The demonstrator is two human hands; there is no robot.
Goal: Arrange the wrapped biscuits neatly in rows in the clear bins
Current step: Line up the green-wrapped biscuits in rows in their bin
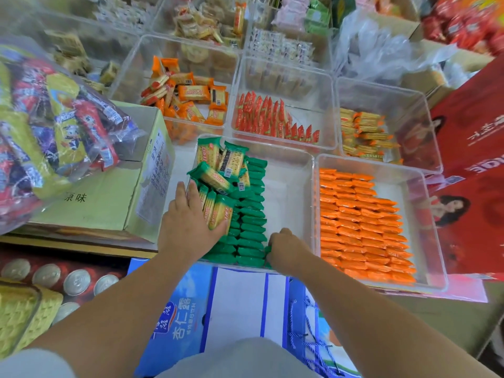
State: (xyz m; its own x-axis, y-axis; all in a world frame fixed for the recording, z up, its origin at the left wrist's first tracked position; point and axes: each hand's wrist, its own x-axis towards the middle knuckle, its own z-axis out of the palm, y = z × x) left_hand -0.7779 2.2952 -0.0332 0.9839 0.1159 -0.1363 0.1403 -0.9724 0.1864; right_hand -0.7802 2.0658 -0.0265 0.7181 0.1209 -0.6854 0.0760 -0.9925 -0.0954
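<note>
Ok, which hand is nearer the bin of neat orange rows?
Right. The right hand grips green biscuits at the near right corner of the green-biscuit bin, beside the orange-biscuit bin; the left hand presses packs on the green-biscuit bin's left side.

Right half of clear bin (289, 186) bare; loose biscuit pile (221, 170) blocks far-left corner; rows (251, 214) fill left side

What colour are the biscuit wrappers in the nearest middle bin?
Green wrappers; head view shows them best.
</note>
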